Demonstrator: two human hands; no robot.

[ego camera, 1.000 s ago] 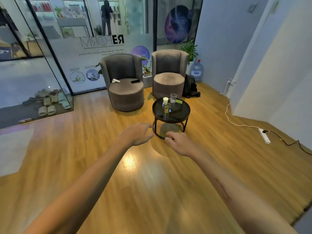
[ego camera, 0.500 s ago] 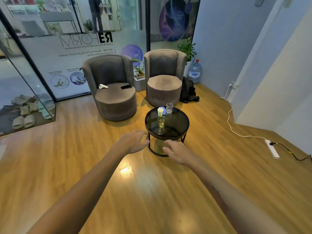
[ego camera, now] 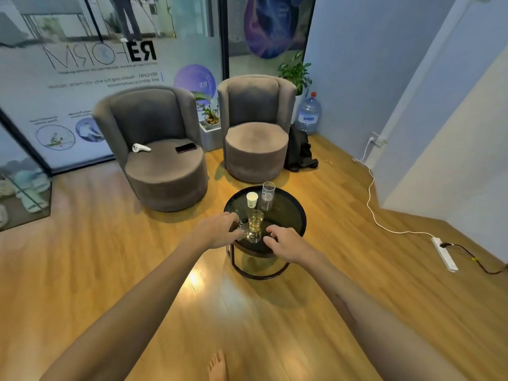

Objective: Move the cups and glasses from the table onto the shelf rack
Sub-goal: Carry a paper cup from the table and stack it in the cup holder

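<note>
A small round black table (ego camera: 298,215) with a dark glass top stands on the wooden floor. On it are a white paper cup (ego camera: 252,199), a tall clear glass (ego camera: 268,191) behind it, and a yellow-tinted glass (ego camera: 255,223) near the front. My left hand (ego camera: 217,229) reaches over the table's left front edge, fingers loosely extended just left of the tinted glass. My right hand (ego camera: 286,243) hovers over the front rim to the glass's right, fingers relaxed. Neither hand holds anything. No shelf rack is in view.
Two grey round armchairs (ego camera: 165,160) (ego camera: 255,138) stand behind the table; the left one carries a white controller and a phone. A water bottle (ego camera: 309,114), a black bag and a plant fill the corner. A white cable and power strip (ego camera: 444,253) lie on the right floor.
I have moved closer to the table. Both hands have advanced from in front of it to over its front edge, either side of the tinted glass.
</note>
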